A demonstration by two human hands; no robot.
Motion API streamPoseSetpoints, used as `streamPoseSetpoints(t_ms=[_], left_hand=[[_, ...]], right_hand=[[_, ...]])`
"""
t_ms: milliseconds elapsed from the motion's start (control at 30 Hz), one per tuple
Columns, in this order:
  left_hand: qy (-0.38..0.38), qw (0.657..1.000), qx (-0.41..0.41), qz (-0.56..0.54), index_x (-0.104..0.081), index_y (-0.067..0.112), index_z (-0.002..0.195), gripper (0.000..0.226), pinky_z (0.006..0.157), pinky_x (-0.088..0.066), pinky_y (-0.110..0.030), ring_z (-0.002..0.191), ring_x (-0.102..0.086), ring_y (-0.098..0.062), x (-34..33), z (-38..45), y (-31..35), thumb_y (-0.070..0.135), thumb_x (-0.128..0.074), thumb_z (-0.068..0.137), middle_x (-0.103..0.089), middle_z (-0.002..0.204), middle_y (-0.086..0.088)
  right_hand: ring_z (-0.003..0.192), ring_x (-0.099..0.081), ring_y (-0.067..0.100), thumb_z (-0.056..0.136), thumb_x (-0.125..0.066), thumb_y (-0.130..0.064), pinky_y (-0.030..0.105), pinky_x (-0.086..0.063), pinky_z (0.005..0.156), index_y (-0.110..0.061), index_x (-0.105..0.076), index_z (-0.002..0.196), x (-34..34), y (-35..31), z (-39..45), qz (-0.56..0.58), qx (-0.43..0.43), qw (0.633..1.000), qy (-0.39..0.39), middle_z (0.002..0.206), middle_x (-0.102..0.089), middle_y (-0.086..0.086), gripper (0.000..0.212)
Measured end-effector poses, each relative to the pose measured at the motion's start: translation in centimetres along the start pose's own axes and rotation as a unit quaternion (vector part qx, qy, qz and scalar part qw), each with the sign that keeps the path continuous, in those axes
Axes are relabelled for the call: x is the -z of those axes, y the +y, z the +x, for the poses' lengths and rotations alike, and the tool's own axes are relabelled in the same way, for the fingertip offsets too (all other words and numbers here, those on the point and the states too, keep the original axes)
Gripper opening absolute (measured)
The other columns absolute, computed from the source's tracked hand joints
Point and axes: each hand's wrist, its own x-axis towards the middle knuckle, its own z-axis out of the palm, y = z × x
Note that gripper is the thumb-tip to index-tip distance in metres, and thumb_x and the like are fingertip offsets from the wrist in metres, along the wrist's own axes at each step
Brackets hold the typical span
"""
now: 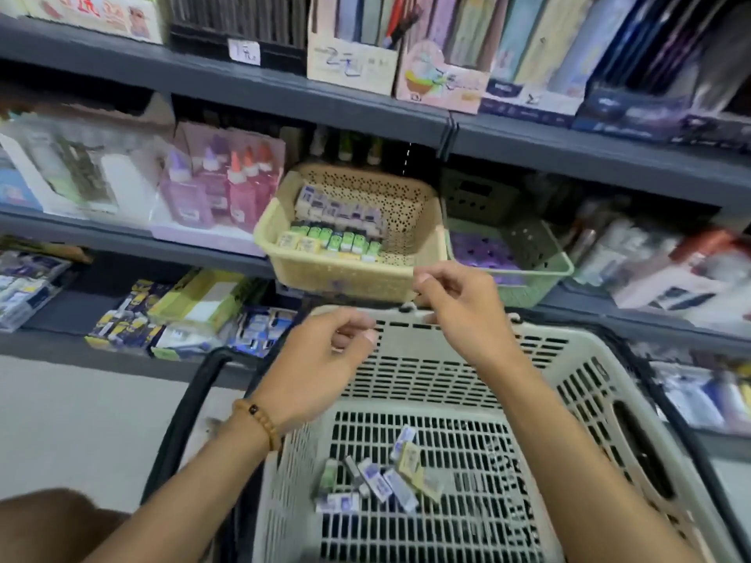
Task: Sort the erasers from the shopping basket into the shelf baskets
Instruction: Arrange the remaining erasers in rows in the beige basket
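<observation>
A beige shopping basket (581, 384) stands below me with several small erasers (378, 477) lying loose on its slotted floor. On the shelf ahead, a yellow basket (349, 274) holds rows of white, purple and green erasers (337, 229). My left hand (321, 367) hovers over the shopping basket's far rim with fingers loosely curled and nothing visible in them. Slightly higher, my right hand (455, 302) hangs just in front of the yellow basket's front edge, fingers also loosely curled and empty.
A green basket (528, 274) with purple items sits right of the yellow one. Glue bottles (219, 188) stand to the left. Grey shelf boards carry boxed stationery above and packets below. The shopping basket's black handle (183, 416) lies at its left side.
</observation>
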Motion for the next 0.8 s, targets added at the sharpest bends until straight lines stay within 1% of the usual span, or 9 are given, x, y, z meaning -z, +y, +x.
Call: streamPoseSetpoints(t_ms=[100, 167, 233, 333, 433, 567, 667, 733, 800], left_hand=[[-0.093, 0.993, 0.048, 0.053, -0.062, 0.027, 0.112, 0.020, 0.072, -0.044, -0.004, 0.087, -0.061, 0.001, -3.4, -1.4, -1.0, 0.029, -0.063, 0.092, -0.061, 0.102, 0.013], [-0.163, 0.977, 0.083, 0.108, -0.059, 0.026, 0.119, 0.031, 0.071, -0.045, -0.005, 0.091, -0.061, 0.000, -5.2, -1.7, -1.9, 0.033, -0.066, 0.090, -0.057, 0.110, 0.012], [-0.224, 0.952, 0.125, 0.168, -0.053, 0.025, 0.128, 0.045, 0.077, -0.051, -0.016, 0.099, -0.063, -0.010, -6.6, -1.4, -3.1, 0.033, -0.070, 0.087, -0.054, 0.123, 0.004], [-0.315, 0.878, 0.150, 0.327, -0.038, 0.029, 0.141, 0.072, 0.094, -0.047, -0.030, 0.116, -0.055, -0.020, -8.3, -0.8, -5.9, 0.031, -0.076, 0.080, -0.047, 0.138, -0.003], [-0.396, 0.786, 0.126, 0.457, -0.024, 0.032, 0.147, 0.095, 0.108, -0.038, -0.038, 0.132, -0.041, -0.028, -9.9, -0.5, -9.1, 0.032, -0.082, 0.072, -0.034, 0.150, -0.008], [-0.464, 0.705, 0.076, 0.531, -0.011, 0.039, 0.148, 0.117, 0.107, -0.038, -0.042, 0.134, -0.034, -0.030, -10.9, -1.0, -12.4, 0.034, -0.090, 0.060, -0.020, 0.154, -0.006], [-0.444, 0.698, 0.029, 0.561, -0.013, 0.042, 0.144, 0.112, 0.103, -0.044, -0.040, 0.130, -0.035, -0.028, -10.8, -1.7, -13.9, 0.021, -0.088, 0.064, -0.021, 0.150, -0.006], [-0.433, 0.712, 0.024, 0.552, -0.014, 0.042, 0.142, 0.103, 0.102, -0.044, -0.041, 0.128, -0.036, -0.027, -10.6, -1.8, -14.4, 0.010, -0.081, 0.070, -0.025, 0.147, -0.007], [-0.419, 0.733, 0.026, 0.535, -0.018, 0.043, 0.137, 0.092, 0.098, -0.046, -0.040, 0.124, -0.038, -0.025, -10.4, -1.8, -14.5, -0.002, -0.069, 0.075, -0.033, 0.142, -0.007]], right_hand=[[0.083, -0.065, 0.015, 0.096, -0.059, -0.019, 0.038, -0.054, 0.082, -0.018, -0.071, 0.092, 1.1, 5.5, -3.3, -0.053, -0.068, 0.994, -0.066, 0.081, -0.067, -0.007, 0.013], [0.079, -0.061, 0.015, 0.094, -0.060, -0.019, 0.035, -0.050, 0.081, -0.010, -0.073, 0.094, 1.1, 9.0, -4.6, -0.113, -0.083, 0.976, -0.169, 0.082, -0.067, -0.002, 0.015], [0.088, -0.063, 0.021, 0.092, -0.063, -0.024, 0.033, -0.047, 0.081, -0.011, -0.071, 0.102, 0.8, 11.4, -5.3, -0.187, -0.075, 0.935, -0.291, 0.095, -0.069, 0.005, 0.018], [0.114, -0.055, 0.025, 0.087, -0.068, -0.036, 0.027, -0.038, 0.085, -0.016, -0.057, 0.130, 0.0, 14.2, -5.8, -0.318, -0.018, 0.855, -0.410, 0.124, -0.059, 0.007, 0.049], [0.128, -0.043, 0.027, 0.078, -0.076, -0.045, 0.036, -0.035, 0.106, -0.019, -0.035, 0.148, -1.3, 16.8, -6.4, -0.341, 0.005, 0.816, -0.467, 0.144, -0.042, 0.010, 0.085], [0.149, -0.007, 0.025, 0.067, -0.081, -0.057, 0.044, -0.010, 0.120, -0.022, -0.008, 0.156, -2.7, 19.6, -6.7, -0.386, 0.085, 0.754, -0.524, 0.165, -0.006, 0.002, 0.120], [0.151, 0.006, 0.023, 0.066, -0.083, -0.052, 0.046, 0.001, 0.119, -0.028, 0.001, 0.156, -2.9, 21.4, -6.8, -0.417, 0.130, 0.717, -0.544, 0.165, 0.006, -0.003, 0.125], [0.150, -0.003, 0.024, 0.069, -0.082, -0.048, 0.045, -0.005, 0.120, -0.027, -0.005, 0.156, -2.7, 22.2, -6.8, -0.423, 0.153, 0.723, -0.525, 0.164, -0.004, 0.000, 0.118], [0.142, -0.023, 0.024, 0.072, -0.080, -0.046, 0.044, -0.021, 0.117, -0.024, -0.017, 0.153, -2.7, 22.8, -6.8, -0.421, 0.175, 0.741, -0.493, 0.157, -0.023, 0.003, 0.105]])
